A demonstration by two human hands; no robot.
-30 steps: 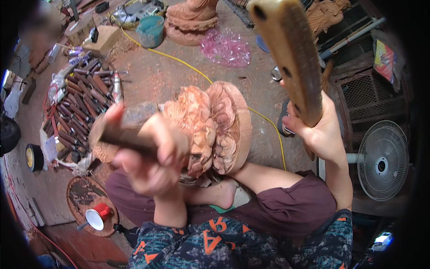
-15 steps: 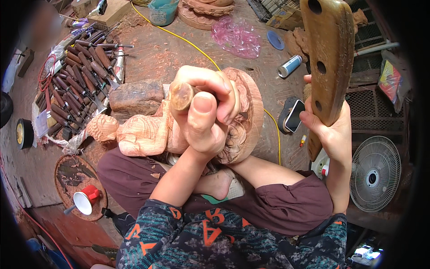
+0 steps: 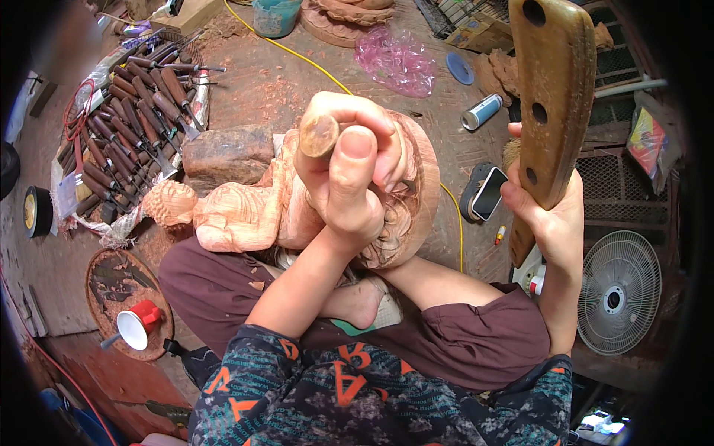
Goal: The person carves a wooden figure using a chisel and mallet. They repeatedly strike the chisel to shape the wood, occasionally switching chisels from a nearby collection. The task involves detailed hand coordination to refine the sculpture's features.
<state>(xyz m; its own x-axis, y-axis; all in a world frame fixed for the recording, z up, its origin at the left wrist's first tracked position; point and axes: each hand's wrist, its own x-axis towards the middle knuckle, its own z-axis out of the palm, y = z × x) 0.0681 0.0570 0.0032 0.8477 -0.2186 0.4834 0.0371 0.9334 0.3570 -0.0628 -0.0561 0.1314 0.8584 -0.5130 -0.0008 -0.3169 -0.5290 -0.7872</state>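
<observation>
Since a second ago the left hand (image 3: 349,178) has turned so the chisel (image 3: 320,135) now stands end-on to the camera, its round butt up and its blade hidden behind the fist, which is closed tight around the handle. The mallet (image 3: 554,97) stays raised in the right hand (image 3: 547,215), wrapped fully about its lower end. That reads as the tool set on the wood and a blow pending.

The carving (image 3: 245,212), a pale reddish wooden figure with a round head and a disc-like base, lies across the lap, under the left hand. The mallet is a flat brown wooden slab with drilled holes. Dark-handled chisels (image 3: 126,149) lie in rows on the floor, beside a rough block (image 3: 227,154).
</observation>
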